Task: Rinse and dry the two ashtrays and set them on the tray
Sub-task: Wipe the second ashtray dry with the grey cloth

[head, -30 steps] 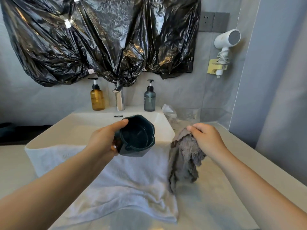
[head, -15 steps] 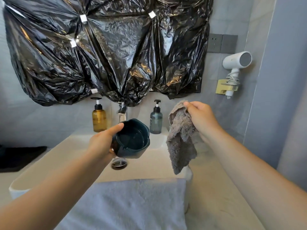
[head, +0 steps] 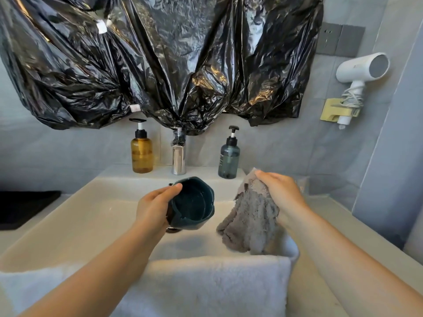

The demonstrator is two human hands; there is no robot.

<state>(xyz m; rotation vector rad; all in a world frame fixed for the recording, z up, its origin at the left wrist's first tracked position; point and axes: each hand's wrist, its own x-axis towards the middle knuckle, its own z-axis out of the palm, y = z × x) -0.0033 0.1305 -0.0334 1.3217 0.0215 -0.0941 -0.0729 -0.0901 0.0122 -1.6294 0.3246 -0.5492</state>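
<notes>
A dark teal ashtray (head: 192,203) with notched rim is held over the white sink basin (head: 96,216), tilted so its hollow faces me. My left hand (head: 155,208) grips it by the left side, thumb over the rim. To its right my right hand (head: 280,192) grips a grey fluffy cloth (head: 251,223), which hangs down over the basin's right part. Cloth and ashtray are apart. A second ashtray and a tray do not show clearly.
A chrome tap (head: 179,157) stands behind the basin between an amber pump bottle (head: 141,154) and a grey-blue pump bottle (head: 229,160). A white towel (head: 206,287) drapes the sink's front edge. Black plastic sheeting (head: 160,60) covers the wall. A white hair dryer (head: 360,72) hangs at right.
My right hand lifted the grey cloth from the counter and brought it over the basin, closer to the ashtray. The ashtray stayed in my left hand; my view rose.
</notes>
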